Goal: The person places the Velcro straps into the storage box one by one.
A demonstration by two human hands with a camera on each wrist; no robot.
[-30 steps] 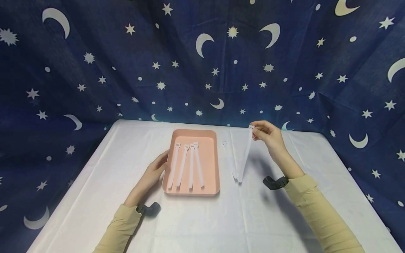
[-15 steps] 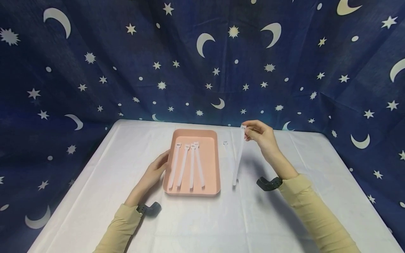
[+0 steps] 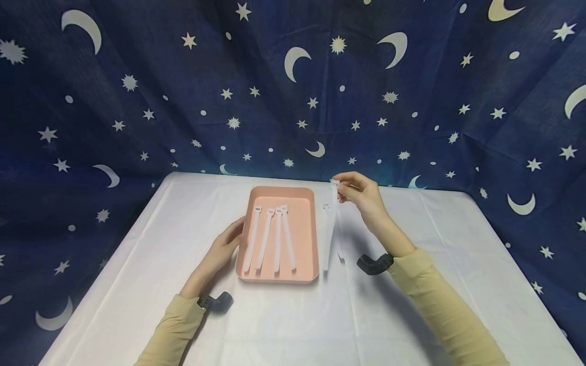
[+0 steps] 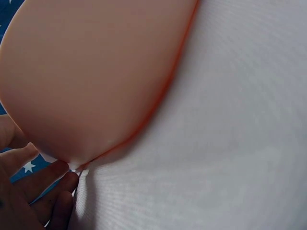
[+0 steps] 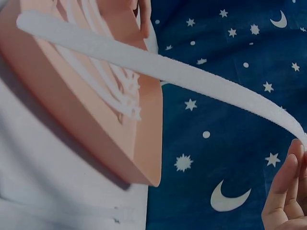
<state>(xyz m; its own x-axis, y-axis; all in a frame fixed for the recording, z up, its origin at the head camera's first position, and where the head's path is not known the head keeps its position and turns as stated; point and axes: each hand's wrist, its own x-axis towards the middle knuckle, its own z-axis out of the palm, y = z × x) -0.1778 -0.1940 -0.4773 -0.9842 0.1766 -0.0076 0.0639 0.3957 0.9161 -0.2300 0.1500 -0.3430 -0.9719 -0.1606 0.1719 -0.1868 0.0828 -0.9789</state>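
Note:
My right hand (image 3: 363,195) pinches the slotted head of a white hook-and-loop cable tie (image 3: 330,229), whose strap hangs down just right of the tray. In the right wrist view this cable tie (image 5: 158,67) curves across from the fingertips. Another white cable tie (image 3: 341,254) lies on the table behind it, partly hidden. Several more white cable ties (image 3: 277,241) lie side by side in the pink tray (image 3: 304,239), heads toward the far end. My left hand (image 3: 227,243) rests against the tray's left side. In the left wrist view its loosely extended fingers (image 4: 43,179) touch the outer wall.
A white cloth (image 3: 284,325) covers the table. Behind it hangs a dark blue curtain (image 3: 256,61) with moons and stars. Each wrist wears a black band with a camera, the right one (image 3: 375,264) hanging above the cloth.
My right hand has moved left with the pinched cable tie, from right of the loose tie to near the tray's right edge. The left hand and tray have stayed put.

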